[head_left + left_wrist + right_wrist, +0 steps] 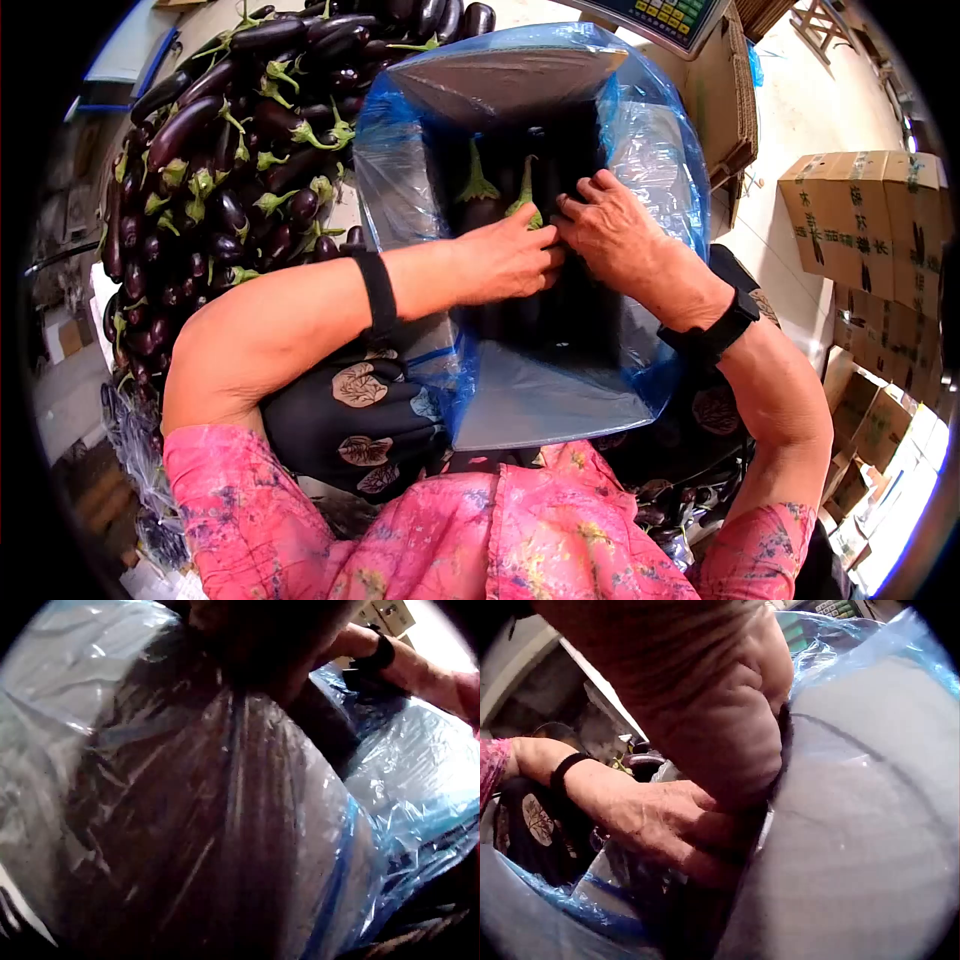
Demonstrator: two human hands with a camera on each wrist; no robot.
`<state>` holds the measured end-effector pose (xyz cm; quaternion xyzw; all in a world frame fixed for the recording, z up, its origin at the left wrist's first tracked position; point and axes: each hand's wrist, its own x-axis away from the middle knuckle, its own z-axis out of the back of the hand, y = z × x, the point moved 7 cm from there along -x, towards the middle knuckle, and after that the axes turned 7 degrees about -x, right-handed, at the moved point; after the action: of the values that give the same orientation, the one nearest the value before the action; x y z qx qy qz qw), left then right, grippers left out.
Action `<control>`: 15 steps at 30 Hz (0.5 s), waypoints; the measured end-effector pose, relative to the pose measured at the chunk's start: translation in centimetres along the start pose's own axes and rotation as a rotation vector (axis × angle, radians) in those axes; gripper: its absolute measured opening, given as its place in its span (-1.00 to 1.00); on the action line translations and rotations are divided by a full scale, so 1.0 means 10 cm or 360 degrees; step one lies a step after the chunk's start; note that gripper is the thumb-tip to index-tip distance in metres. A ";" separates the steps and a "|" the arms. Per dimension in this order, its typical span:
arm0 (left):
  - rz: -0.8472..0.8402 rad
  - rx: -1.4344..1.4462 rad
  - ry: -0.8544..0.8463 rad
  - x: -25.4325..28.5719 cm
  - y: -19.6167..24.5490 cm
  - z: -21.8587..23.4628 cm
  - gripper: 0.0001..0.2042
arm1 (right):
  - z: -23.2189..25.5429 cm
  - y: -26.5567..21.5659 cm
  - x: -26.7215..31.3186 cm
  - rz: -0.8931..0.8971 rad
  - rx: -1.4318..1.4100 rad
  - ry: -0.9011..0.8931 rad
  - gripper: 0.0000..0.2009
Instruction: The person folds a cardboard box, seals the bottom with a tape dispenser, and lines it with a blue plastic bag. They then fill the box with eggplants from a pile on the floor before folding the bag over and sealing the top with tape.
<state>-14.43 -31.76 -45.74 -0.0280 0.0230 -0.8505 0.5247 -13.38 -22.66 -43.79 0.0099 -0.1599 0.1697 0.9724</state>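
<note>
An open carton lined with blue plastic [550, 400] stands between the person's knees, its inside dark. Eggplants with green stems [478, 185] lie in it. The left hand [508, 262] reaches in from the left, bent fingers beside an eggplant's green cap [527, 205]; what its fingertips touch is hidden. Opposite it, the right hand [615, 232] is inside the right wall with fingers bent, close to the left fingertips; whether it grips anything cannot be made out. In the right wrist view the left hand [667, 821] reaches down into the dark carton beside the liner [855, 825].
A large heap of eggplants [230, 150] lies left of and behind the carton. A scale's keypad [665, 15] is at the top, next to folded cardboard [722, 110]. Taped cartons [860, 215] are stacked at the right. More eggplants lie near the right knee.
</note>
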 end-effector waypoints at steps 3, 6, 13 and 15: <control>-0.0027 0.0096 0.0137 0.00 -0.06 0.06 -0.78 | 0.02 0.02 -0.01 0.0004 -0.0002 0.0029 -0.76; 0.0087 0.0362 -0.0050 -0.08 0.04 0.00 -0.72 | 0.02 0.04 0.01 0.0011 0.0004 0.0043 -0.75; -0.0067 -0.0067 0.0067 -0.14 0.14 0.03 -0.76 | -0.02 0.02 0.00 0.0006 0.0061 -0.0005 -0.70; 0.0005 -0.0002 0.0126 -0.13 0.13 0.04 -0.76 | -0.02 -0.02 0.01 0.0003 0.0059 -0.0060 -0.66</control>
<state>-12.69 -31.16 -45.45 0.0054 0.0444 -0.8502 0.5246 -13.16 -22.78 -43.92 0.0308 -0.1752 0.1734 0.9686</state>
